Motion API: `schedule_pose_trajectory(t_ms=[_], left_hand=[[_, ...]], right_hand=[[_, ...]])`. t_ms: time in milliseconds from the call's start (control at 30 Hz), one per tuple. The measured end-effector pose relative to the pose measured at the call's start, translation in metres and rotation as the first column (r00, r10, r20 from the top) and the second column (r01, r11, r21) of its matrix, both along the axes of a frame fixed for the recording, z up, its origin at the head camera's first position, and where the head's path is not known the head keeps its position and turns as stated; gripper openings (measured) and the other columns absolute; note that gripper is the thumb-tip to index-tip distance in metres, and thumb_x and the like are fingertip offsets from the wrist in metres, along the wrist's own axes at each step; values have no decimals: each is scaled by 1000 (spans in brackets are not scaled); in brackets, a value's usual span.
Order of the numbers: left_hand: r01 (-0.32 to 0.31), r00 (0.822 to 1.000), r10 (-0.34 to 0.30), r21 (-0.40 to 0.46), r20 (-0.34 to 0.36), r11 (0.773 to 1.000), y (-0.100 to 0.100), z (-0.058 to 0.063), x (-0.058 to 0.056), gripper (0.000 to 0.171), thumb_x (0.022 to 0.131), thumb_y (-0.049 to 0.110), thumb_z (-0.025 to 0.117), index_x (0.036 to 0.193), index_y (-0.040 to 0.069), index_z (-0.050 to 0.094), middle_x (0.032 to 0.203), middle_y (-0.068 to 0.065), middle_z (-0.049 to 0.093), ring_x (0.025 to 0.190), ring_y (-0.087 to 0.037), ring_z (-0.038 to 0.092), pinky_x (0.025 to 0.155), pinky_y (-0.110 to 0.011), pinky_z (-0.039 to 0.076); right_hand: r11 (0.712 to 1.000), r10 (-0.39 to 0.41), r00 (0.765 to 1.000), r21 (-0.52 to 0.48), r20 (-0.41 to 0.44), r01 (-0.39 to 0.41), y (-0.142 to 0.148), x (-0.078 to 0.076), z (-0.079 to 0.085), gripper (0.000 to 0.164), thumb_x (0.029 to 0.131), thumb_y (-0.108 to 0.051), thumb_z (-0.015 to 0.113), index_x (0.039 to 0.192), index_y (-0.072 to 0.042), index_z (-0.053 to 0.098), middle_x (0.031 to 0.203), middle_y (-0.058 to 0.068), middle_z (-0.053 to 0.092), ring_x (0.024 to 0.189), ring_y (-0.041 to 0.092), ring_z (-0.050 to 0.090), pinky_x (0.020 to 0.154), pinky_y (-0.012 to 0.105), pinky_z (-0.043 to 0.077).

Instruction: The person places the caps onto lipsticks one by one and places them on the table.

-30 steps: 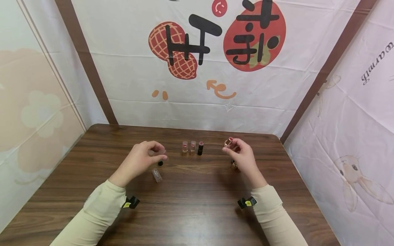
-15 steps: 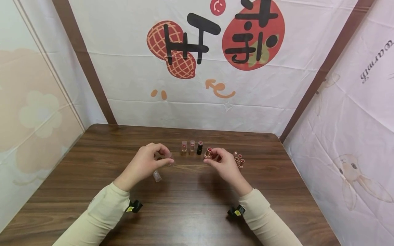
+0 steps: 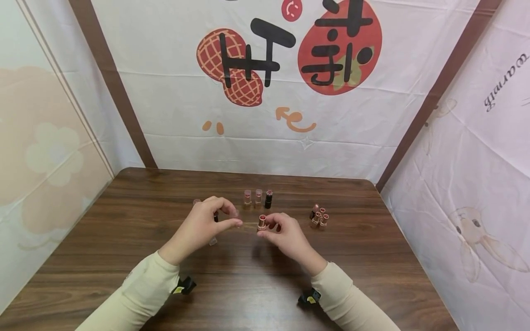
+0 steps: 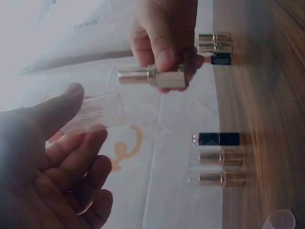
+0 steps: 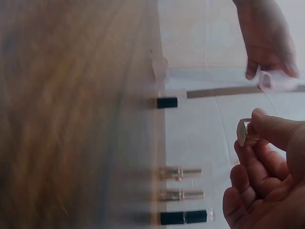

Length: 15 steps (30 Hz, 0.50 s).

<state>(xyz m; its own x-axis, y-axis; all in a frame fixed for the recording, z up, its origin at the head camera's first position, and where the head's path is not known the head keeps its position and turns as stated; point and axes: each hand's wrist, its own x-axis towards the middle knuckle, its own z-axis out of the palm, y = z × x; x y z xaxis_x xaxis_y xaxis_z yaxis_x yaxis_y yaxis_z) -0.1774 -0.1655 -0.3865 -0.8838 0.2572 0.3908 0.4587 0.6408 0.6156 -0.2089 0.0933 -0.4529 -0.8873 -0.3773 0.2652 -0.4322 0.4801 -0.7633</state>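
Note:
Between its thumb and fingers, my left hand [image 3: 204,225] pinches a clear lipstick cap [image 4: 100,110], tilted a little in the left wrist view. My right hand [image 3: 290,236] holds an uncapped gold lipstick [image 3: 262,221] by its base, upright, with the red tip facing up. The cap and the lipstick are close together but apart, above the middle of the table. Behind them stand two gold lipsticks [image 3: 247,197] and a black lipstick [image 3: 269,199], side by side with clear caps on.
On the wooden table [image 3: 256,294], several uncapped lipsticks [image 3: 318,218] stand clustered at the right. A clear cap [image 3: 213,241] lies by my left hand, which partly hides it. A black-based item [image 5: 167,102] stands nearby. A printed cloth [image 3: 265,151] hangs behind the table.
My right hand has carried the gold lipstick leftward from the right-hand cluster to the middle. My left hand has moved slightly right and nearer with the cap.

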Motion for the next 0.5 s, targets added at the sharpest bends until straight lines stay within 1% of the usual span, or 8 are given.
schedule_pose_trajectory(t_ms=[33,100,133,200,300,500], left_hand=[[6,1000,-6,9,-14,1000,1,0,1,21,81,40,87,90,32,69,89,17,66,85,-7,57,90,-43,41],[20,999,-19,29,-40,999,4,0,3,21,81,39,87,90,32,69,88,19,66,86,-6,56,80,-34,43],[24,998,-22,36,-52,999,5,0,4,21,80,39,87,90,33,69,87,19,66,85,-6,56,76,-32,45],[31,997,-28,51,-72,998,7,0,5,20,81,39,87,90,33,70,87,20,65,84,-5,55,75,-29,45],[41,996,-35,69,-85,997,10,0,8,21,80,39,87,90,34,70,88,20,65,85,-4,56,77,-29,47],[68,993,-61,70,-103,995,13,-3,11,21,81,40,86,91,34,69,91,19,64,92,-5,60,83,-31,49]], right_hand=[[1000,14,1000,11,8,-14,-2,2,-1,20,86,-31,85,101,-22,74,96,-1,67,87,15,60,74,26,50],[999,35,999,36,19,-36,-5,6,-1,22,86,-32,85,103,-22,75,97,0,68,90,18,61,75,27,50],[998,46,999,44,21,-47,-7,7,-2,23,86,-33,85,104,-21,75,98,1,68,90,19,61,75,27,50],[996,63,998,57,25,-65,-9,10,-3,25,86,-33,85,105,-21,75,99,3,70,92,21,61,76,27,50],[994,83,996,72,21,-84,-13,12,-4,24,86,-32,85,105,-21,75,99,4,71,93,21,62,77,27,49],[990,113,994,87,0,-113,-17,17,-6,22,86,-33,84,104,-24,75,100,2,71,92,13,58,79,28,48]])
